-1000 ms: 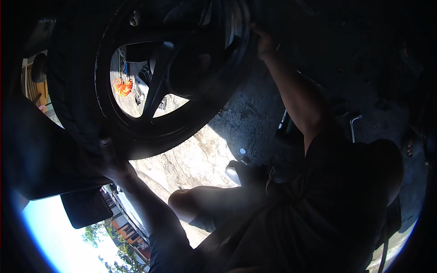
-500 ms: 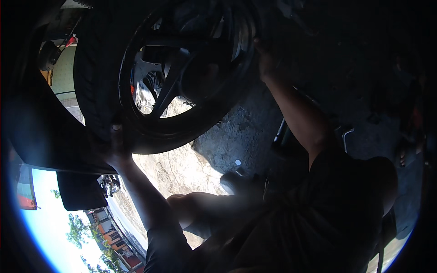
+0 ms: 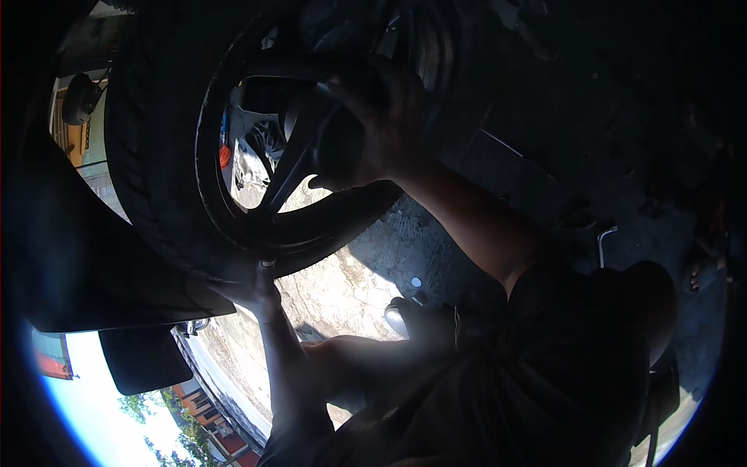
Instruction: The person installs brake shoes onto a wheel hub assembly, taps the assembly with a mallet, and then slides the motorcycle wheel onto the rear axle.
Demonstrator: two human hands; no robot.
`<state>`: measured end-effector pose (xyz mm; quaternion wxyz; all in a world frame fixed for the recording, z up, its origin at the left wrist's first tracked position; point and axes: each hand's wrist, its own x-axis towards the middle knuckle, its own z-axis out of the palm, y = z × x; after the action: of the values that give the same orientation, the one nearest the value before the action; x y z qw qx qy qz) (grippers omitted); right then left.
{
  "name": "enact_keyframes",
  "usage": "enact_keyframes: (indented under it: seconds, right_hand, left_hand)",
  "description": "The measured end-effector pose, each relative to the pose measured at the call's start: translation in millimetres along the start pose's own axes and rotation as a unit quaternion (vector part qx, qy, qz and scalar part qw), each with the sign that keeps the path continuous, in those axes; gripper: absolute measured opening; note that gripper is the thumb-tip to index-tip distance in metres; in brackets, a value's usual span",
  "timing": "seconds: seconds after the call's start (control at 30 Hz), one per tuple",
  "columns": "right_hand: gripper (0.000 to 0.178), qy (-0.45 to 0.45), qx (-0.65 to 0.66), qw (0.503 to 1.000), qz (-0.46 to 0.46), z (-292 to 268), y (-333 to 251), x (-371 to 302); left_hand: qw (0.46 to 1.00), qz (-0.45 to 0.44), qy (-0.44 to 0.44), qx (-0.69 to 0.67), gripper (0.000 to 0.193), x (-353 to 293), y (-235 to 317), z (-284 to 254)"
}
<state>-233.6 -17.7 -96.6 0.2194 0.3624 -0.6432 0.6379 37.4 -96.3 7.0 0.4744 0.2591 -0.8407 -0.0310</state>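
Observation:
A motorcycle wheel with a black tire [image 3: 148,163] and dark spokes [image 3: 289,167] stands tilted in front of me, in deep shade. My left hand [image 3: 255,294] holds the tire from below, its thumb lying up against the sidewall. Over the wheel's dark hub is my right hand [image 3: 385,128], its fingers curved around the hub and the spoke beside it. Shadow hides part of the right fingers and the exact grip. The wheel's upper edge fades into the dark.
A smooth black panel [image 3: 117,292] lies left of the tire, with a dark flat flap [image 3: 144,359] below it. An L-shaped metal tool [image 3: 602,247] and a thin rod [image 3: 502,143] rest on the floor at right. A small white disc [image 3: 416,282] lies on the concrete [image 3: 342,284].
My right hand has gone from the rim's right side leftward onto the hub. The left hand has shifted right and down along the tire. My view has moved slightly.

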Motion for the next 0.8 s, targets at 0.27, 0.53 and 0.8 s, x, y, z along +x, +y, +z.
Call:
enact_keyframes:
  seconds: [0.27,0.53,0.8]
  right_hand:
    - [0.131,0.042,-0.035,0.995,0.084,13.4,-13.9,-5.9]
    - [0.134,0.044,-0.016,0.986,0.160,26.1,-23.5,-8.0]
    - [0.114,0.047,0.010,0.940,0.339,20.2,-43.1,2.7]
  left_hand:
    - [0.960,0.103,-0.165,0.199,0.079,70.3,4.5,-41.2]
    - [0.997,0.059,-0.016,0.043,0.102,23.4,24.3,-3.0]
    - [0.944,0.242,-0.067,0.212,0.077,44.3,82.4,-11.1]
